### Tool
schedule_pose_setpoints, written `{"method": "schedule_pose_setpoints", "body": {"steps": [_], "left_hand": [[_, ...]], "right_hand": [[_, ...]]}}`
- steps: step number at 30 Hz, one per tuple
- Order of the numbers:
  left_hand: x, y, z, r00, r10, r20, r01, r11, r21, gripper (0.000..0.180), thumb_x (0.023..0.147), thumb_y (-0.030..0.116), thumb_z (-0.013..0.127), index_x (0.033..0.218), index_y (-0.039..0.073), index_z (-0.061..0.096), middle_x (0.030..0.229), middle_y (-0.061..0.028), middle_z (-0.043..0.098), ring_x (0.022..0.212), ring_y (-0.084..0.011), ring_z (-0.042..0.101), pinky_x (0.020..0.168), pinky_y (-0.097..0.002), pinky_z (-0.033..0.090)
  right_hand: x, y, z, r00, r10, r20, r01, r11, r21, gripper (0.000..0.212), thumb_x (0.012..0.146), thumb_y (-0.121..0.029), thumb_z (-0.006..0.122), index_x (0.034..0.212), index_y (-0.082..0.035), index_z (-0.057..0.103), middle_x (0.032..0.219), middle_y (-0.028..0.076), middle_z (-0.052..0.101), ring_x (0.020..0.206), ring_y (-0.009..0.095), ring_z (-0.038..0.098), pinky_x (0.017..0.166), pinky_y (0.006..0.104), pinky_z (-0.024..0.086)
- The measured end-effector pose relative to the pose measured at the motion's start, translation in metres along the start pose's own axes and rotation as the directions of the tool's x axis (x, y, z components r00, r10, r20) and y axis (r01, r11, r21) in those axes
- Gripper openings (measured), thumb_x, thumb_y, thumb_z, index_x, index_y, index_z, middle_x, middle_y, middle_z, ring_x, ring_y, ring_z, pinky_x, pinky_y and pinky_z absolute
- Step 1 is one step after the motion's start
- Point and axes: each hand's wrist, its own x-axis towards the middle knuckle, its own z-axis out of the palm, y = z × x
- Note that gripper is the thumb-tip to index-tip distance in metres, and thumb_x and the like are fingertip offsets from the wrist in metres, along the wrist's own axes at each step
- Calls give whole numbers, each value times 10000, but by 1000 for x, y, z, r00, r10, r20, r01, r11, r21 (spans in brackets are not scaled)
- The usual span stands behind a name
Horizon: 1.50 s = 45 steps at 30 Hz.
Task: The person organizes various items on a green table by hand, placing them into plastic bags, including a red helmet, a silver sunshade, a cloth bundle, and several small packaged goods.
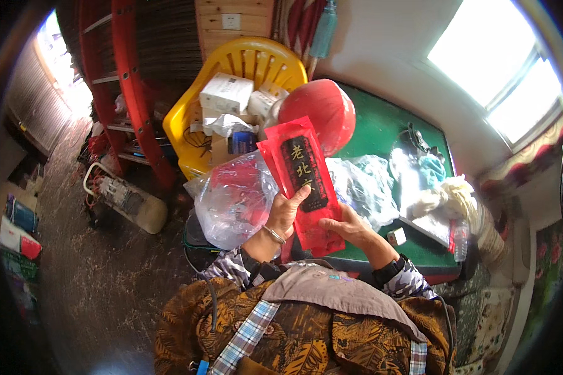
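A small stack of flat red packets (283,154), the top one with a black printed panel down its middle, is between my two hands. My left hand (284,214) grips the left edge, its thumb across the black panel. On the lower right edge, my right hand (355,229) pinches the packets with its thumb on top; its other fingers are hidden behind them. Beside my left wrist lies a big clear plastic bag (234,203) with red things inside. Another clear bag (366,187) rests on the green table, right of the packets.
On the green table (397,119) stand a red helmet-like dome (322,112), pale gloves (447,197) and a small white box (396,236). A yellow chair (187,119) holds white boxes (226,92). At the left are a red ladder (126,62) and a heater-like appliance (128,200) on the floor.
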Motion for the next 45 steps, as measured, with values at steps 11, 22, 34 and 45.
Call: {"method": "schedule_pose_setpoints", "body": {"steps": [11, 22, 34, 45], "left_hand": [[3, -5, -46, 996, -55, -68, 63, 992, 113, 270, 859, 149, 662, 1096, 27, 615, 996, -18, 653, 885, -121, 609, 813, -275, 491], [-18, 20, -32, 890, -247, 382, -31, 805, 593, 414, 836, 123, 686, 1202, -14, 551, 1097, -68, 648, 987, -152, 592, 891, -301, 468], [71, 178, -129, 601, 733, -318, -510, 659, 553, 365, 870, 134, 662, 1181, -23, 553, 1165, -65, 592, 1020, -152, 558, 921, -314, 430], [195, 117, -192, 425, 887, -177, -353, 343, 870, 260, 850, 163, 691, 980, -57, 641, 925, -110, 695, 824, -171, 644, 749, -322, 486]], "right_hand": [[32, -21, 7, 811, -581, -64, 336, 553, -762, 296, 903, -113, 539, 1170, 15, 550, 1154, 179, 590, 1016, 308, 600, 845, 345, 480], [96, -33, -117, 684, -729, -31, -114, -65, -991, 357, 799, -118, 561, 1145, -32, 561, 1331, 159, 475, 1244, 327, 431, 1031, 424, 349], [47, 96, -95, 925, -373, -76, 16, 237, -971, 437, 736, -21, 589, 1161, 24, 497, 1234, 209, 495, 1129, 380, 484, 989, 442, 398], [36, 139, -81, 849, -489, -198, -68, 270, -960, 418, 723, -35, 478, 1138, -7, 509, 1210, 186, 515, 1101, 384, 485, 952, 469, 387]]}}
